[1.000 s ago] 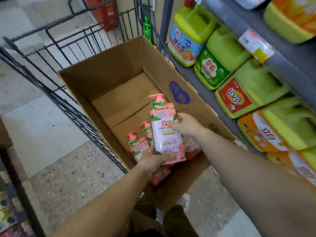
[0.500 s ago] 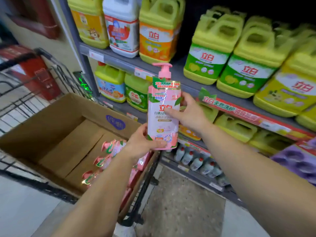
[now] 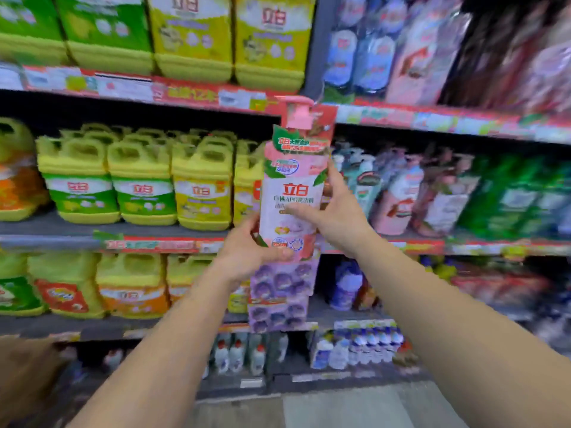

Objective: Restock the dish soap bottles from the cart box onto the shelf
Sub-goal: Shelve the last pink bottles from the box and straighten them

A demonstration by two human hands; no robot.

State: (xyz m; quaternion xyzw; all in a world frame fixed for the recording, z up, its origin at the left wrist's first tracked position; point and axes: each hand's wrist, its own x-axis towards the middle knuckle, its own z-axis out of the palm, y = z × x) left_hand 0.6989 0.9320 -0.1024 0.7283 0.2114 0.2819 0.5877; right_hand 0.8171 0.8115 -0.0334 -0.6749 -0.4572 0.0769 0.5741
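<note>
Pink dish soap bottle (image 3: 292,193) held upright before the middle shelf (image 3: 432,247), left hand (image 3: 247,251) gripping its base, right hand (image 3: 336,217) curled round its side. Carrying step; next, probably setting down among similar pump bottles (image 3: 398,196).

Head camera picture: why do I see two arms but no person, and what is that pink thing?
The camera sits on the person's head, so you see what they see: their own arms reaching out. The left hand grips the bottom of a pink dish soap bottle, and the right hand holds its side. The bottle is upright, in the air, in front of the store shelves. Yellow and green jugs stand on the left, pump bottles on the right.
</note>
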